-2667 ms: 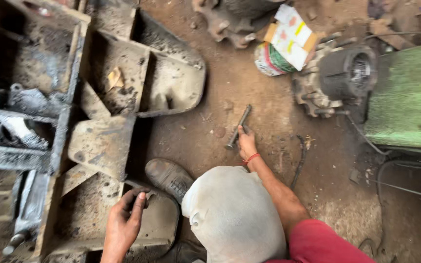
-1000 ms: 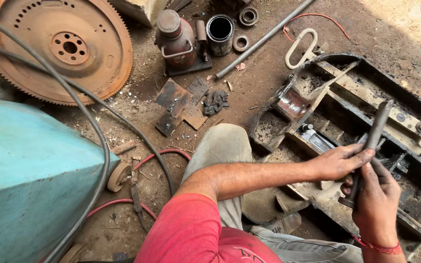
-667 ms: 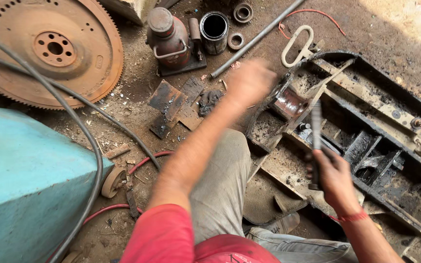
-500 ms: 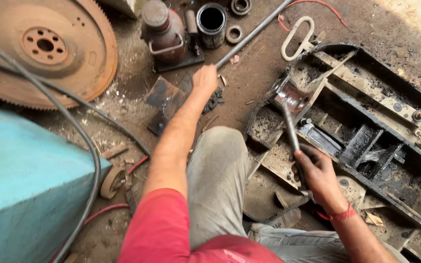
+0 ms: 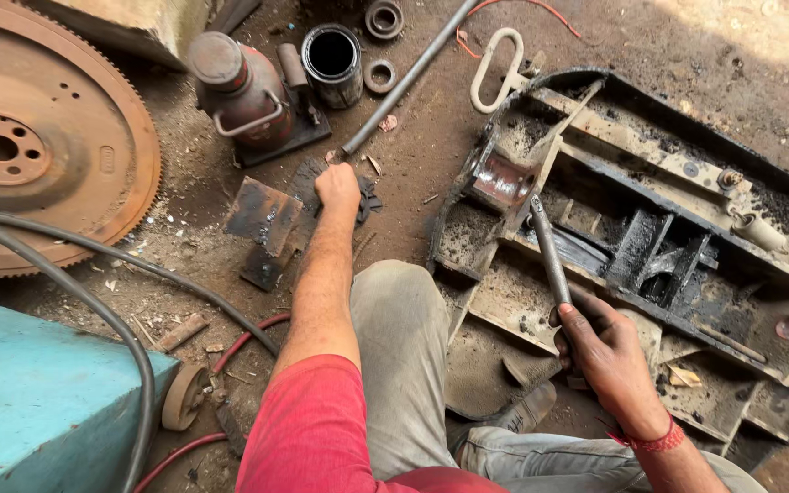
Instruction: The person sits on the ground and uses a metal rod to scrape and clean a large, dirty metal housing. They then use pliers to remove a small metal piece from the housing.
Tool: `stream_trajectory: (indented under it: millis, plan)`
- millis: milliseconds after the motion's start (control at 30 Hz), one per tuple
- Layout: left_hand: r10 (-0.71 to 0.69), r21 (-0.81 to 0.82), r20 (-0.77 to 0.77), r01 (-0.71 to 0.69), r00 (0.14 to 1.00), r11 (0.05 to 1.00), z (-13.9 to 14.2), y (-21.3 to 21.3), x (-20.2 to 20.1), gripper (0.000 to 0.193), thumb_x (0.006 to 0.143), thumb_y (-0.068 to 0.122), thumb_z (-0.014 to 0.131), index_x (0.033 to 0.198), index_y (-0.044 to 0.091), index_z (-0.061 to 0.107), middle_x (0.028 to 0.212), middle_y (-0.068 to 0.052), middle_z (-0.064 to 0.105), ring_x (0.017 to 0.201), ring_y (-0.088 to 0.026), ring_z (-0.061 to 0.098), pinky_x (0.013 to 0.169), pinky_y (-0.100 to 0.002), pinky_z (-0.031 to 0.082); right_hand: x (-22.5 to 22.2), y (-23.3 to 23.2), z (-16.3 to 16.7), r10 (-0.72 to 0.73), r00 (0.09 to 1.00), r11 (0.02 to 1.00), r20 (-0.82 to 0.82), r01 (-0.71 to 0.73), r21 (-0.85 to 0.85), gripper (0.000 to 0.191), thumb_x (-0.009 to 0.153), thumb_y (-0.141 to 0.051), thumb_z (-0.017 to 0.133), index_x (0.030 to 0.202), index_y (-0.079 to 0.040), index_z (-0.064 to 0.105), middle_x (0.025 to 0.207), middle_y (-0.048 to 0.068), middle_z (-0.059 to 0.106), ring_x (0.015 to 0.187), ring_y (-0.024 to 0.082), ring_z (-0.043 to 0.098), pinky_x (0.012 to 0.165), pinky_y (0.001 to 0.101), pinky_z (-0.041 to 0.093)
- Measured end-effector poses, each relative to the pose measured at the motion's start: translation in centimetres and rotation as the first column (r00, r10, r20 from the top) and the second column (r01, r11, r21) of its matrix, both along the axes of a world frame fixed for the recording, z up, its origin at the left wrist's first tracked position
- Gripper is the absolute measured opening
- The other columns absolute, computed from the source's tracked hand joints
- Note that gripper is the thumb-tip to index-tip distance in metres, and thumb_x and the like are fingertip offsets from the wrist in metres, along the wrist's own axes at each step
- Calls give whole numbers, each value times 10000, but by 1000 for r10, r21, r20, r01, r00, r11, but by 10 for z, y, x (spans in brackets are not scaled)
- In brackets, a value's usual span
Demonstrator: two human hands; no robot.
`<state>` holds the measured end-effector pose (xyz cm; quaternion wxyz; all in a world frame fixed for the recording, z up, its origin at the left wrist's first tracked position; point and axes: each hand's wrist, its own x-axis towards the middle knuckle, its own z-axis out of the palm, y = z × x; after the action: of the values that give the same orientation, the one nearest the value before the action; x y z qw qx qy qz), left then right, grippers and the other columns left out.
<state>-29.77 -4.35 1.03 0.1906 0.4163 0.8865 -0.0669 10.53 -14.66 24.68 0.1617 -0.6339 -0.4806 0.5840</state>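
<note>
My hands, apart over the dirt floor.
Left hand [image 5: 338, 185] closed on dark scraps [image 5: 364, 196]; right hand [image 5: 603, 350] grips a rod [image 5: 549, 253].

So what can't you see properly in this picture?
- Head view: what the left hand grips among the dark metal scraps; its own fingers cover it.
- Lower end of the metal rod: hidden inside the right hand.
- Rusty flywheel: cut off by the left edge.
- Blue machine: cut off by the bottom corner.
</note>
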Motion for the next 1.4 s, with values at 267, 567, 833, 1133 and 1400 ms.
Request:
stream_trajectory:
  millis: [267, 567, 833, 1133, 1400]
  plan:
    - [-51, 0, 93, 51, 994, 999, 16, -9, -4, 276, 831, 141, 778, 1092, 51, 772, 1166, -179, 724, 1109, -317, 693, 906, -416, 575, -17, 11, -1, 6, 1000, 999, -16, -6, -45, 405, 982, -259, 592, 1319, -39, 644, 742, -10, 618, 542, 85, 529, 430, 247, 424]
    - [-114, 397, 502, -111, 857, 911, 86, -2, 53, 299, 829, 275, 850, 1042, 69, 809, 972, -158, 783, 874, -260, 740, 802, -405, 563, -23, 35, -12, 139, 987, 978, -84, -123, 168, 407, 997, -269, 624, 1341, -56, 660, 776, -23, 650, 560, 61, 543, 451, 242, 461]
    - [40, 67, 988, -641, 150, 765, 102, -13, 151, 151, 830, 206, 839, 921, 109, 768, 792, -22, 767, 624, -86, 637, 543, -255, 460, -32, 49, -30, 184, 981, 932, 61, -193, 306, 461, 988, -274, 640, 1394, -61, 605, 734, 46, 686, 523, 89, 621, 431, 270, 503]
    - [-95, 111, 993, -750, 65, 652, 105, -19, 190, 125, 830, 164, 848, 894, 106, 758, 799, -11, 776, 694, -68, 695, 610, -222, 490, -22, 52, -50, 196, 864, 706, 463, -452, 545, 473, 957, -246, 700, 1378, -48, 619, 950, 99, 677, 697, 209, 665, 607, 383, 562]
    - [-338, 205, 941, -819, 15, 536, 83, -4, 200, 129, 854, 149, 846, 890, 59, 762, 780, -16, 748, 667, -87, 665, 605, -218, 492, -21, 50, -38, 200, 815, 559, 543, -550, 620, 489, 986, -173, 652, 1440, -21, 554, 1056, 176, 630, 769, 350, 671, 671, 454, 552]
